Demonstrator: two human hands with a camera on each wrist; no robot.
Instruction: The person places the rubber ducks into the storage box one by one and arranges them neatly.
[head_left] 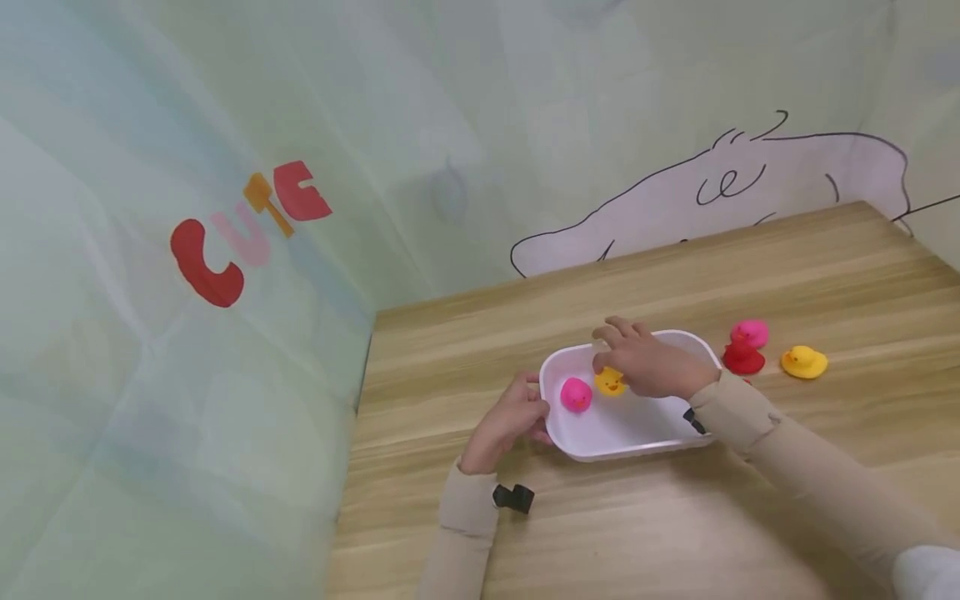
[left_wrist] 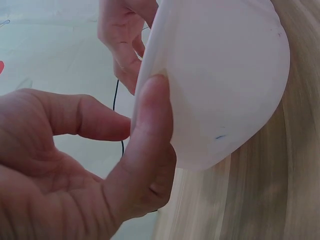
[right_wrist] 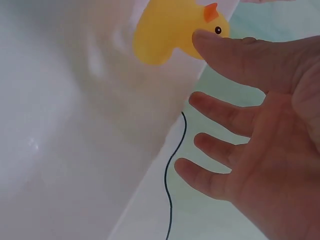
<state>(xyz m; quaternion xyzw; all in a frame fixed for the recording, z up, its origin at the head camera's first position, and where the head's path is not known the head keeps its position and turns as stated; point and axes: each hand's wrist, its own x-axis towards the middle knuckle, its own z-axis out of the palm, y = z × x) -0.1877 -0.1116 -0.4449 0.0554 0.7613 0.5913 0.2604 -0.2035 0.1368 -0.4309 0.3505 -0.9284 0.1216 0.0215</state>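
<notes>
My left hand (head_left: 513, 417) grips the left end of a white plastic tray (head_left: 626, 446). In the left wrist view the thumb (left_wrist: 150, 115) lies along the tray's rim, fingers curled against it. Inside the tray, my right hand (head_left: 652, 362) pinches a yellow rubber duck (head_left: 611, 382) by the head. In the right wrist view its thumb (right_wrist: 235, 57) overlaps the duck's head, the index finger is mostly hidden behind the thumb, and the other fingers stand apart. A pink rubber duck (head_left: 576, 395) sits in the tray left of the yellow one.
Right of the tray, a pink duck (head_left: 752, 332), a red duck (head_left: 742, 356) and another yellow duck (head_left: 804, 362) stand on the wooden table (head_left: 450, 350). A sliver of red shows beside my right sleeve. A printed cloth (head_left: 465, 150) hangs behind the table.
</notes>
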